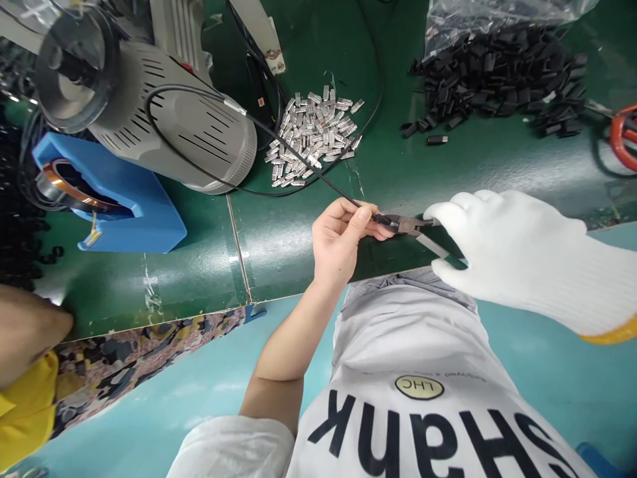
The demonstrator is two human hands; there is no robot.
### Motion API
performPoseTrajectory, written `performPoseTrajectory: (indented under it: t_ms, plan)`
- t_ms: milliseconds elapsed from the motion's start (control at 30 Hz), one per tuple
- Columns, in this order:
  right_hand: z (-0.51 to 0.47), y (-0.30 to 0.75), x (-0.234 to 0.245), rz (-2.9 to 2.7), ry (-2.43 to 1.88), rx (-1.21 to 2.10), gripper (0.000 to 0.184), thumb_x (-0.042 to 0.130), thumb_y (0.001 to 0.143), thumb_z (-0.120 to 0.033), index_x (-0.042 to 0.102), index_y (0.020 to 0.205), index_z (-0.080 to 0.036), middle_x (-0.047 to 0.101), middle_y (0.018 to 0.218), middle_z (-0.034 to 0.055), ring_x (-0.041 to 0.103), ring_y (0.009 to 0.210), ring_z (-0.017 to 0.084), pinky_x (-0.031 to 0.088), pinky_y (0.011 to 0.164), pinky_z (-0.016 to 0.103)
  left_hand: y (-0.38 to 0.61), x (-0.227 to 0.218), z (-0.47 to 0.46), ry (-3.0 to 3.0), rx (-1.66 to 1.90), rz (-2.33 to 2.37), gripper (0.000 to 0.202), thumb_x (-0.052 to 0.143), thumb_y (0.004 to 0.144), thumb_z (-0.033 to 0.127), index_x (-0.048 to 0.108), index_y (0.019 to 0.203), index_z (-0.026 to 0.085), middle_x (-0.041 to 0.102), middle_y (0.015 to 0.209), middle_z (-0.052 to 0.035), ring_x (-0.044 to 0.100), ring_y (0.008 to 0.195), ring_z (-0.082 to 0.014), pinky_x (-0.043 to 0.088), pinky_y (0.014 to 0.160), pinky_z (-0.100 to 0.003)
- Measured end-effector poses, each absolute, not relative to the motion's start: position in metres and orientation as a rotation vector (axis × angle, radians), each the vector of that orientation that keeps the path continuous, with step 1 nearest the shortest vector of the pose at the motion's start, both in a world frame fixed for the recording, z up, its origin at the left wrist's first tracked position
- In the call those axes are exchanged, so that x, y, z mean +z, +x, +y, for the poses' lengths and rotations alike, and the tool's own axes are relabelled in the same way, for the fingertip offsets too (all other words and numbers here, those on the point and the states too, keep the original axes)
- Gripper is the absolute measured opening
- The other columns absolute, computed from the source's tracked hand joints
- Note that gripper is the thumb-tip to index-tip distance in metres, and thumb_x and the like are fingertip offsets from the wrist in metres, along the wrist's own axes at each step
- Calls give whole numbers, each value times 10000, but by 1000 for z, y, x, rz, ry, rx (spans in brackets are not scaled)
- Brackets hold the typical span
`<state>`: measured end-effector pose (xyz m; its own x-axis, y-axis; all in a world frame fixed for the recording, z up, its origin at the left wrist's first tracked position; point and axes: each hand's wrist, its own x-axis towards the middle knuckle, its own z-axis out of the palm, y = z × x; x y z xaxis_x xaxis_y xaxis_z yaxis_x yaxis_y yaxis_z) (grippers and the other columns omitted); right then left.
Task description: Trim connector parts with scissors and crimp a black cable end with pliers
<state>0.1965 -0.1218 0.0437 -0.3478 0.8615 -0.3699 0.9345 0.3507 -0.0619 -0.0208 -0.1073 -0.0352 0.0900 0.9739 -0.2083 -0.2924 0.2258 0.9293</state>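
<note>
My bare left hand (pixel 343 232) pinches a black cable (pixel 326 178) close to its end, just above the front edge of the green table. In a white glove, my right hand (pixel 502 245) grips the handles of a pair of pliers (pixel 409 226). The plier jaws meet the dark end of the cable at my left fingertips; what exactly lies between them is too small to make out. From my fingers the cable runs up and left, past a pile of small silver metal connectors (pixel 318 133), and loops over a grey machine.
Black plastic pieces (pixel 507 79) are heaped at the back right, with a single black piece (pixel 438 140) in front. Orange-red handles (pixel 624 138) show at the right edge. To the left stand the grey machine (pixel 174 119) and a blue tape dispenser (pixel 144 212). Another person's arm (pixel 30 332) rests far left.
</note>
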Motion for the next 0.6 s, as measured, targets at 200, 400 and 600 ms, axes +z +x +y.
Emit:
performPoseTrajectory:
  t_ms: [200, 400, 600]
  plan:
    - [-126, 199, 43, 2324, 1609, -312, 295, 539, 811, -436, 594, 1019, -234, 668, 937, 92, 566, 751, 249, 256, 659, 328, -22, -36, -107, 850, 1138, 1039, 356, 782, 875, 519, 669, 876, 182, 756, 794, -23, 740, 631, -141, 636, 651, -273]
    - [-124, 215, 28, 2356, 1652, -421, 436, 613, 781, -578, 619, 1108, -288, 702, 973, 45, 553, 680, 210, 216, 620, 296, -21, -38, -107, 856, 1188, 938, 250, 769, 915, 409, 699, 911, 169, 769, 849, -28, 754, 664, -138, 644, 669, -267]
    - [-123, 222, 30, 2396, 1637, -380, 231, 592, 815, -454, 605, 930, -255, 638, 812, 46, 468, 618, 181, 175, 652, 319, -21, -41, -108, 899, 1187, 949, 248, 758, 923, 412, 716, 944, 169, 779, 930, -42, 760, 721, -134, 661, 731, -281]
